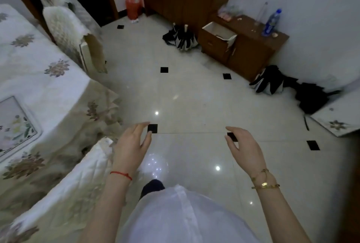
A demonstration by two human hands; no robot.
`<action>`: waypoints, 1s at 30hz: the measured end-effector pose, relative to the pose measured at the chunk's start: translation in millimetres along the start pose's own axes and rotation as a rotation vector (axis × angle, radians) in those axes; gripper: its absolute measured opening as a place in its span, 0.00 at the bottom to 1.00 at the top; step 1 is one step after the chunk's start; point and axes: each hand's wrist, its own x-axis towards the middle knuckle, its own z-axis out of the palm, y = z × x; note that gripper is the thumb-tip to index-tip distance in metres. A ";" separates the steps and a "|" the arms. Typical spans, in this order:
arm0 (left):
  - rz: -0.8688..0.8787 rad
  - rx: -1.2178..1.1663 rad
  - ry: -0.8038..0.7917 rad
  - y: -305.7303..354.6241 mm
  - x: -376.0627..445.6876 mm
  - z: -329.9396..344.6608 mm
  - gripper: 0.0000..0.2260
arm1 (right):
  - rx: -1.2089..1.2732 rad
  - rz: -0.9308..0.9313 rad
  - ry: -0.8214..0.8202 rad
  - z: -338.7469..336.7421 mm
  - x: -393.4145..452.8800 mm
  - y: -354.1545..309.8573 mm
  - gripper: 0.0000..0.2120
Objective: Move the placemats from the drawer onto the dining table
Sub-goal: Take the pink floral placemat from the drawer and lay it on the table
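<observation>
Looking down through the head camera, I saw both hands held out over the pale tiled floor (185, 96), empty. My left hand (132, 143) had its fingers loosely spread and slightly bent, gripping nothing; a red string bracelet (121, 175) crossed that wrist. My right hand (244, 148) matched it, fingers relaxed and apart, palm turned inward, with gold bracelets (264, 181) at the wrist. Neither hand touched anything.

Across the room stood a low brown wooden cabinet (251, 51) against the white wall, and its drawer (220, 32) was pulled out, showing a pale interior. I could not tell whether any placemats lay inside it; something flat and light showed at its right edge, too small to name. On the cabinet top stood a blue-capped water bottle (271, 21), with a clear bottle just beside it. Folded black umbrellas (180, 37) lay on the floor left of the cabinet, and further dark ones (269, 82) lay to its right.

At the left edge was the dining table (58, 86), draped in a floral cloth, and one placemat (15, 123) with a flower print already lay on it near the corner. Covered chairs (64, 26) stood along the table's far side. A red plastic bag (133, 5) sat on the floor by the far door.
</observation>
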 end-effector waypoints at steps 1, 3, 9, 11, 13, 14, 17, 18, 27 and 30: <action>0.009 0.004 -0.007 8.7 13.4 7.7 0.14 | -0.007 0.011 0.005 -6.1 11.9 10.3 0.14; 0.017 0.007 -0.025 21.9 40.4 21.9 0.14 | -0.013 0.040 0.006 -12.1 34.3 29.2 0.14; 0.027 0.030 -0.093 32.6 129.0 69.9 0.14 | 0.010 0.120 -0.037 4.5 103.0 73.5 0.15; 0.028 0.032 -0.109 31.3 170.1 87.2 0.13 | 0.012 0.158 -0.042 10.6 134.3 86.5 0.15; 0.027 0.019 -0.115 33.5 217.9 99.1 0.13 | 0.003 0.183 -0.033 11.7 172.4 96.7 0.15; 0.035 0.010 -0.108 36.0 244.6 102.9 0.13 | 0.000 0.189 -0.029 10.5 194.8 101.0 0.15; 0.077 0.006 -0.072 46.7 332.2 108.5 0.12 | -0.003 0.209 -0.002 1.1 274.9 110.0 0.16; 0.096 0.014 -0.062 50.3 362.0 110.0 0.12 | -0.006 0.211 0.013 -2.8 302.7 112.1 0.16; 0.205 0.008 -0.134 64.9 571.0 143.3 0.14 | -0.019 0.237 0.081 -3.4 488.0 135.5 0.15; 0.181 -0.002 -0.148 62.3 621.5 163.9 0.14 | -0.006 0.242 0.057 11.5 538.1 149.8 0.15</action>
